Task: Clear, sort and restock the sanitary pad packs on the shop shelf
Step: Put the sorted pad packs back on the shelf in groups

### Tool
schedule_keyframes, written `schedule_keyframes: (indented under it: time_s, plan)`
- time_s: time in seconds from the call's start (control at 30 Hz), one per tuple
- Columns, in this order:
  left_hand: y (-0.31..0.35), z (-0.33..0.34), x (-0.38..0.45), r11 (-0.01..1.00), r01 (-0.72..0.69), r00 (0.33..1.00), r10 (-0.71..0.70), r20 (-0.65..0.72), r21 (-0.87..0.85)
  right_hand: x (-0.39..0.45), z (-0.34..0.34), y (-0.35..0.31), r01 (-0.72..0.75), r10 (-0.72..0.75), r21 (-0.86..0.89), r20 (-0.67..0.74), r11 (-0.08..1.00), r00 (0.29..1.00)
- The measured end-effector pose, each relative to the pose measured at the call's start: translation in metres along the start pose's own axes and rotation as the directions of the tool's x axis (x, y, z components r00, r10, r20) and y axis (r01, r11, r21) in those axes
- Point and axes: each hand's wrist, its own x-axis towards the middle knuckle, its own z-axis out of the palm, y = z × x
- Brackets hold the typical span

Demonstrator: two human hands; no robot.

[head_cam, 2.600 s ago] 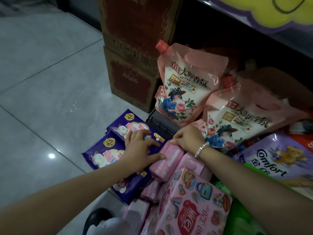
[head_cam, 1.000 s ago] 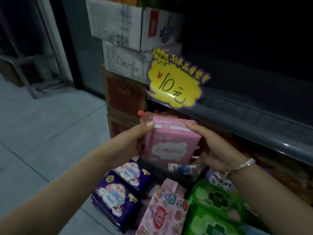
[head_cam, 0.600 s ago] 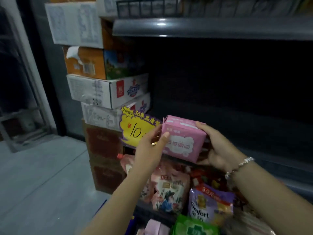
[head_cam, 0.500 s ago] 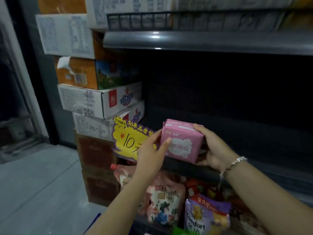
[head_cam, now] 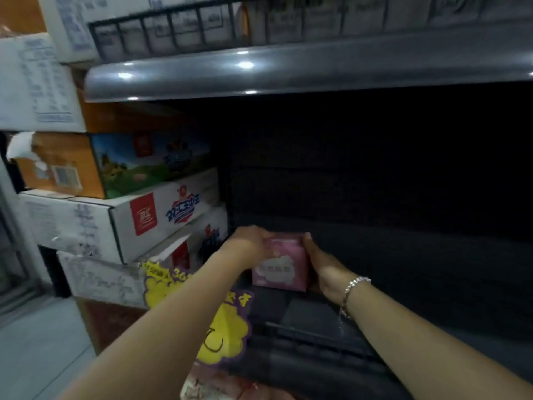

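Facing the dark shelf (head_cam: 375, 255), we see stacked cartons (head_cam: 138, 223) at its left end and a yellow price sign (head_cam: 222, 330) hanging off its front edge. We hold the pink pad pack (head_cam: 281, 264) upright at the shelf's left end, our left hand (head_cam: 248, 241) grasping its left side, our right hand (head_cam: 323, 267) its right; a bracelet (head_cam: 350, 290) circles that wrist.
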Motion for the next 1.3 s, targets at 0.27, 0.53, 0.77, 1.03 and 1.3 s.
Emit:
schedule_keyframes:
  time_s: [0.27, 0.53, 0.77, 1.03, 1.3]
  plan:
    - [-0.03, -0.002, 0.061, 0.944, -0.08, 0.994, 0.098, -0.039, 0.32, 0.053, 0.01, 0.003, 0.06, -0.051, -0.254, 0.042, 0.965, 0.998]
    - [-0.055, 0.008, 0.089, 0.943, -0.217, 0.958, 0.255, -0.129, 0.254, 0.063, 0.005, 0.021, 0.286, -0.342, -0.682, 0.056, 0.673, 0.938]
    - [-0.061, 0.011, 0.111, 0.989, -0.068, 0.981, 0.09, -0.171, 0.128, 0.057, 0.008, 0.026, 0.229, -0.291, -0.905, 0.125, 0.357, 0.949]
    - [-0.062, 0.008, 0.119, 0.99, 0.006, 0.99, 0.014, -0.139, 0.143, 0.056, 0.008, 0.024, 0.23, -0.281, -0.905, 0.13, 0.357, 0.951]
    - [-0.035, -0.012, 0.082, 0.989, 0.002, 0.996, 0.012, -0.09, 0.147, 0.052, 0.004, 0.018, 0.284, -0.334, -0.845, 0.134, 0.453, 0.933]
